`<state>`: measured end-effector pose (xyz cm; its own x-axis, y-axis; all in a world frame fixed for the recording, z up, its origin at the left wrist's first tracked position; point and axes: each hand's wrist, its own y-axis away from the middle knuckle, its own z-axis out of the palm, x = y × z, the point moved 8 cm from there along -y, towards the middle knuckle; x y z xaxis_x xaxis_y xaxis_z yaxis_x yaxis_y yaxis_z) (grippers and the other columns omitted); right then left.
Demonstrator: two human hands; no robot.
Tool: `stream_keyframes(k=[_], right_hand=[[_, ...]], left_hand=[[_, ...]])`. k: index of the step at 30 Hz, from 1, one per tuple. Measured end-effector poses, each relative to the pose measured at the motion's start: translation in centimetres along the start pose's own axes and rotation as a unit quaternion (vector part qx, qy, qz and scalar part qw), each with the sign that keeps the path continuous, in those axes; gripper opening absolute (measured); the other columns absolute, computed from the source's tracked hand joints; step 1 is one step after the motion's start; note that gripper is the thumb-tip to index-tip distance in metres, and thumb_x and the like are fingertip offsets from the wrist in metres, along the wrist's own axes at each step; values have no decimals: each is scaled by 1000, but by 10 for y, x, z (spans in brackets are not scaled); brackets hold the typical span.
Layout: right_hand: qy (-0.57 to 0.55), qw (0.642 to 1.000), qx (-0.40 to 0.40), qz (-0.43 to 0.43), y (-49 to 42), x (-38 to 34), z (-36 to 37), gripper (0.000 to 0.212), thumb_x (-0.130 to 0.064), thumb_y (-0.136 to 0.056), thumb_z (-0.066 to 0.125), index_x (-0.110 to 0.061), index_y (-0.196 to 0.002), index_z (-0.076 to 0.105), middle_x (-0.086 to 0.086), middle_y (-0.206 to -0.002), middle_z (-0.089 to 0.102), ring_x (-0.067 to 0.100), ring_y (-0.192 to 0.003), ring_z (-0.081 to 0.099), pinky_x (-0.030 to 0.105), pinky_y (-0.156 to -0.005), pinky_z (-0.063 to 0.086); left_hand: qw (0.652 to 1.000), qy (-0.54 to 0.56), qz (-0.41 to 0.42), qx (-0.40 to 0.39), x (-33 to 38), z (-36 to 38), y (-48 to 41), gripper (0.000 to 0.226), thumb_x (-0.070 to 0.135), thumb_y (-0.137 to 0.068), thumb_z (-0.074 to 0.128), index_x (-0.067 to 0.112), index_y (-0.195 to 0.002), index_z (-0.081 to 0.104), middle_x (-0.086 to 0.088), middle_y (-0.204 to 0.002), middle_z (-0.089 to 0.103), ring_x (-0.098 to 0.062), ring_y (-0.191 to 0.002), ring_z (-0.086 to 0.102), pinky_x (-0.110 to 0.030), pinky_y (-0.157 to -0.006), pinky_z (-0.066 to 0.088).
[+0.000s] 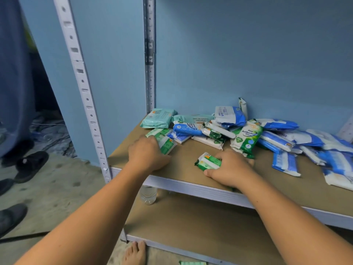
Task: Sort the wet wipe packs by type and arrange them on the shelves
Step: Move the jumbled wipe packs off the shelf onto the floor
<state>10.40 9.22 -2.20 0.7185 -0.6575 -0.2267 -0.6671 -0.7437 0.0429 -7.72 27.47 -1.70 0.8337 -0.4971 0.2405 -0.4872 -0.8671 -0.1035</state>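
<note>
A heap of wet wipe packs lies on the brown shelf board (183,159). My left hand (147,153) grips a green and white pack (166,143) at the heap's left edge. A second green pack (208,162) near the front edge is held by my right hand (229,169). A larger green pine antibacterial pack (247,137) leans in the middle. Two pale teal packs (159,118) lie at the back left. Several blue and white packs (284,142) spread to the right.
White slotted metal uprights (84,88) frame the shelf against a blue wall. A lower board (200,226) carries a clear plastic bottle (148,195). My bare foot (134,253) and one green pack (193,262) are on the floor. Dark shoes (30,165) lie at left.
</note>
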Motion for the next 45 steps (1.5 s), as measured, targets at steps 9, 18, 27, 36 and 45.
stream_keyframes(k=[9, 18, 27, 36, 45], right_hand=[[-27, 999, 47, -3, 110, 27, -31, 49, -67, -73, 69, -24, -96, 68, 1, -105, 58, 26, -98, 57, 44, -88, 50], [-146, 986, -23, 73, 235, 105, 51, 34, -57, -75, 76, -24, -82, 69, -1, -93, 56, 14, -79, 58, 36, -73, 53], [-219, 903, -221, 296, 341, 211, 258, 77, -66, -64, 78, -13, -119, 70, 3, -115, 71, 20, -101, 68, 30, -88, 56], [-172, 875, -282, 353, 352, 240, 319, 58, -62, -82, 71, -13, -113, 65, 6, -112, 68, 22, -96, 62, 26, -70, 44], [-162, 860, -233, 425, 350, 259, 351, 51, -63, -77, 72, -13, -88, 65, 2, -86, 63, 22, -74, 57, 25, -53, 41]], left_hand=[[983, 177, 38, -38, 25, -10, 143, 58, 60, -64, 67, 21, -102, 46, 0, -99, 56, -25, -89, 54, -42, -81, 49], [972, 152, 26, -179, 29, 112, 287, 52, 48, -75, 75, 20, -109, 48, 5, -108, 49, -15, -90, 47, -31, -79, 40], [906, 121, -118, -387, -23, 296, 394, 52, 46, -72, 79, 18, -104, 49, -1, -104, 55, -17, -86, 56, -26, -67, 46], [905, 103, -142, -389, -34, 357, 387, 63, 51, -73, 82, 11, -112, 52, -2, -102, 57, -18, -85, 52, -28, -69, 43], [924, 108, -92, -356, -24, 374, 396, 67, 46, -90, 62, 27, -146, 30, -6, -116, 55, -32, -101, 63, -40, -79, 52]])
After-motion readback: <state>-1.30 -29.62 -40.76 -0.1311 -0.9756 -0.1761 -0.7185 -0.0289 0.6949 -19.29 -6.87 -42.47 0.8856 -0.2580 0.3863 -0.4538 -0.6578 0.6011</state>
